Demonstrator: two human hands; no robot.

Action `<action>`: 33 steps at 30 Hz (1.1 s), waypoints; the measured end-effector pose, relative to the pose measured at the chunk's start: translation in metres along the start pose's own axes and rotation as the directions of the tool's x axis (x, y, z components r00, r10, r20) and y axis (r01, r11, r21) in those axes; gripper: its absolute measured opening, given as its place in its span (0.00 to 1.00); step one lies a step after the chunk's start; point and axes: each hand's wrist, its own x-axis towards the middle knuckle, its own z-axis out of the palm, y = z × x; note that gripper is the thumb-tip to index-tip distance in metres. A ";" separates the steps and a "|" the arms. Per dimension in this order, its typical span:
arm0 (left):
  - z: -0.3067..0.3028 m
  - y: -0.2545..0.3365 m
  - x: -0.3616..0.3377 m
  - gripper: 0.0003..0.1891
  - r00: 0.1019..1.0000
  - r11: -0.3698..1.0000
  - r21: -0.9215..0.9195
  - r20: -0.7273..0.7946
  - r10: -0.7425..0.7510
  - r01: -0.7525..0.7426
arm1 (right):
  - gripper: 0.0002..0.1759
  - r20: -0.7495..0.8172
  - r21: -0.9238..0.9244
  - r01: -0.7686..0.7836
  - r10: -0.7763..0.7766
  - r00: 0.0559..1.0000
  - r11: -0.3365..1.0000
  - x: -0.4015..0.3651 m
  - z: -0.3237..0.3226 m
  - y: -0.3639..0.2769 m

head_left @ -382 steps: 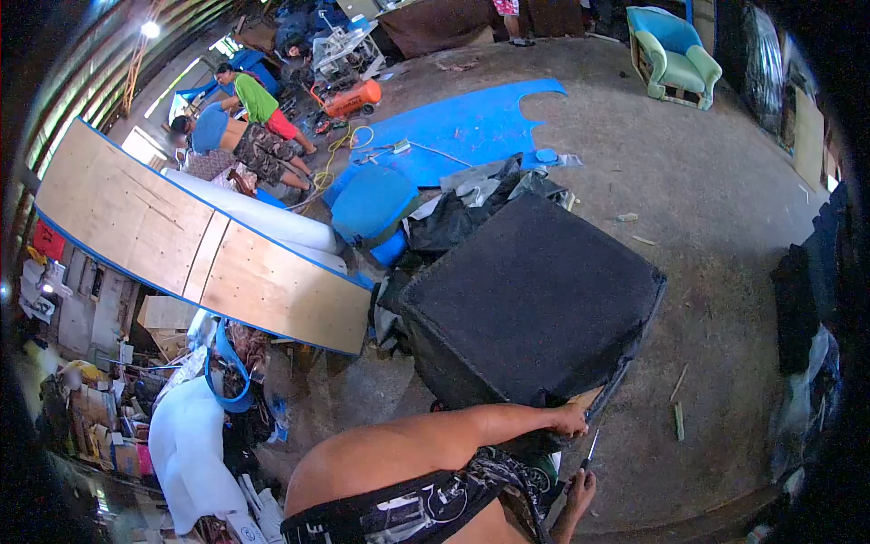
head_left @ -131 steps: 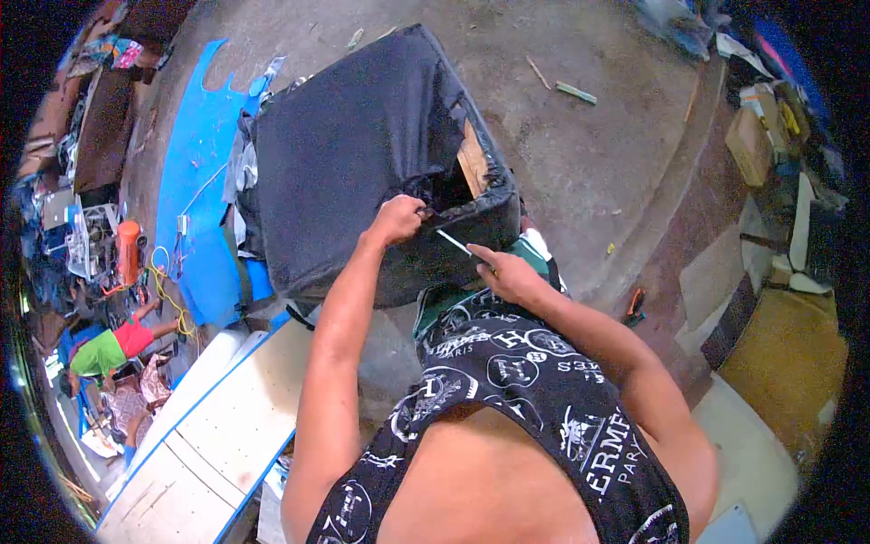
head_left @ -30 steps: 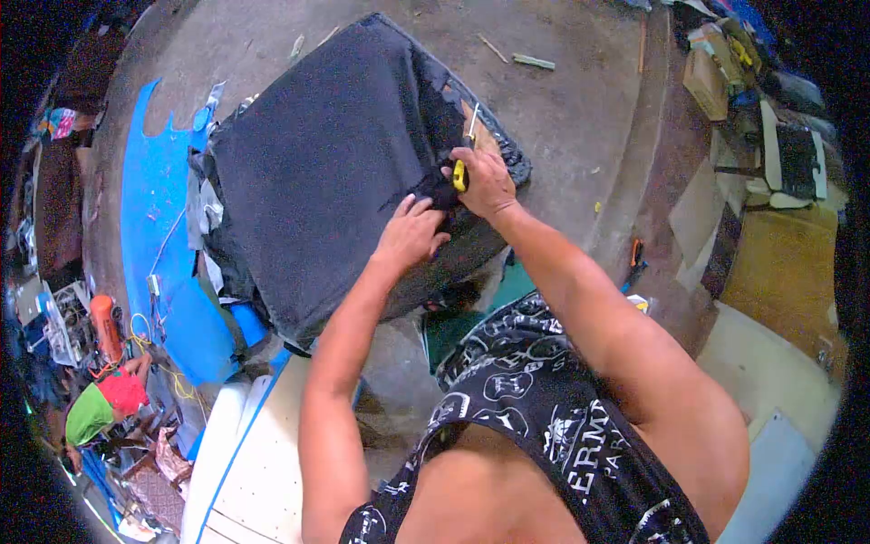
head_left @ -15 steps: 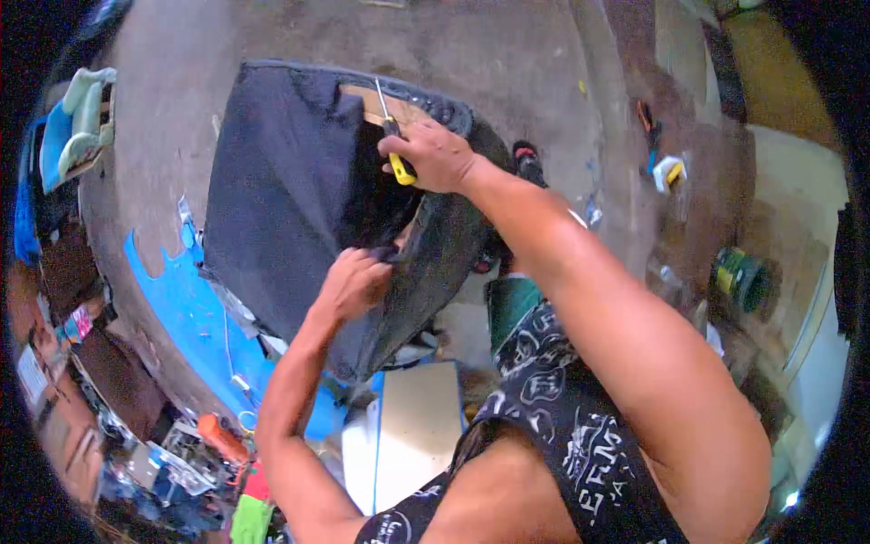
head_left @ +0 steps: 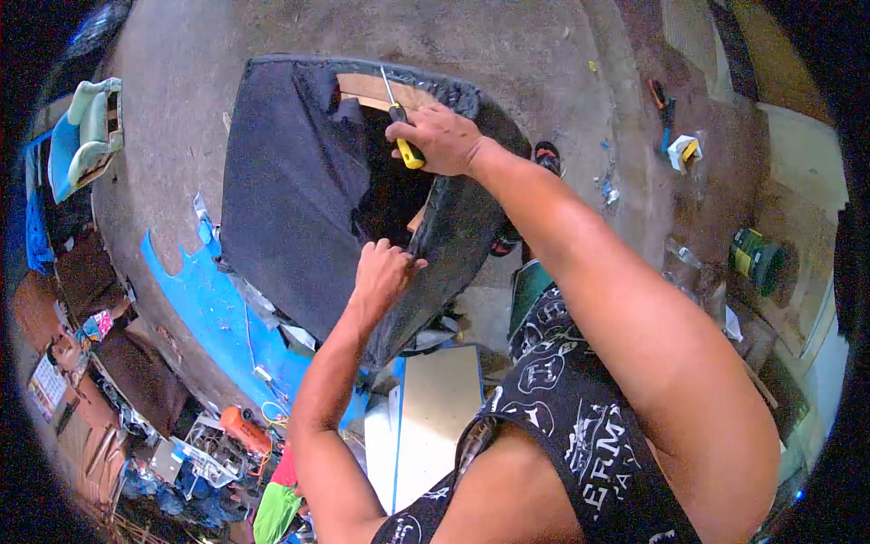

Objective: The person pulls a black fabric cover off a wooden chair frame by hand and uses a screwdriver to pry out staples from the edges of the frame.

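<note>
A large upholstered furniture piece covered in black fabric (head_left: 290, 181) stands on the floor in front of me. Along one side the fabric is loose, showing a wooden frame strip (head_left: 367, 91) and a dark hollow. My right hand (head_left: 442, 140) is closed around a screwdriver (head_left: 406, 140) with a yellow and black handle, its metal shaft pointing up past the wood. Lower down, my left hand (head_left: 385, 272) has its fingers curled at the fabric by the lower end of the opening. Its fingertips are partly hidden.
A blue sheet (head_left: 204, 295) lies on the floor to the left, with a pale board (head_left: 439, 399) close to my body. A light-blue padded chair (head_left: 86, 136) stands at far left. On the right are a tape measure (head_left: 687, 152) and a green-black tub (head_left: 757, 261).
The dark opening in the fabric shows wider now. My left hand has shifted slightly right along its edge. The right hand still holds the screwdriver, a little higher in view.
</note>
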 end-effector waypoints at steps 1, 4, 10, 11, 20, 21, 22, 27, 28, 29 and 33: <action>0.000 0.001 0.000 0.27 0.996 0.997 0.058 -0.069 0.050 -0.046 | 0.16 -0.001 -0.003 0.002 -0.002 1.000 1.000 0.000 0.000 0.001; 0.009 0.000 -0.001 0.24 0.974 0.986 0.110 -0.175 0.147 -0.129 | 0.17 -0.013 0.009 0.013 -0.013 1.000 1.000 -0.002 0.004 0.001; 0.035 -0.035 -0.167 0.10 0.946 0.991 0.068 0.294 -0.134 0.119 | 0.16 0.061 0.016 -0.032 0.031 0.998 0.999 0.003 -0.010 -0.008; 0.050 -0.045 -0.175 0.08 0.991 0.993 0.004 0.061 -0.118 0.118 | 0.16 -0.104 0.012 0.046 -0.044 0.994 0.999 0.003 -0.013 -0.020; -0.028 0.049 -0.070 0.30 0.575 0.942 -0.271 -0.746 -0.336 0.199 | 0.15 -0.017 -0.052 0.021 -0.022 1.000 0.998 -0.001 -0.005 -0.011; -0.028 0.049 -0.060 0.30 0.593 0.954 -0.291 -0.781 -0.196 -0.067 | 0.15 -0.035 -0.056 0.036 -0.038 0.999 0.998 0.000 -0.006 -0.010; -0.012 0.043 -0.045 0.31 0.675 0.902 -0.347 -0.732 -0.090 -0.257 | 0.16 -0.015 -0.049 0.021 -0.022 1.000 0.999 -0.001 -0.007 -0.011; 0.036 0.011 -0.042 0.33 0.936 0.946 -0.172 -0.178 -0.303 0.274 | 0.18 0.033 -0.038 0.009 -0.007 0.999 0.999 0.001 -0.002 -0.006; 0.045 0.002 -0.047 0.31 0.958 0.985 -0.018 -0.229 -0.172 0.172 | 0.18 0.027 -0.035 0.009 -0.008 1.000 0.999 0.001 -0.003 -0.006; 0.043 0.005 -0.049 0.31 0.957 0.983 -0.019 -0.224 -0.184 0.184 | 0.18 0.022 -0.029 0.006 -0.006 1.000 1.000 0.000 -0.002 -0.006; 0.025 0.007 -0.040 0.25 0.983 0.980 0.130 -0.131 -0.131 0.148 | 0.18 -0.020 -0.028 0.005 -0.006 1.000 1.000 -0.001 -0.002 -0.006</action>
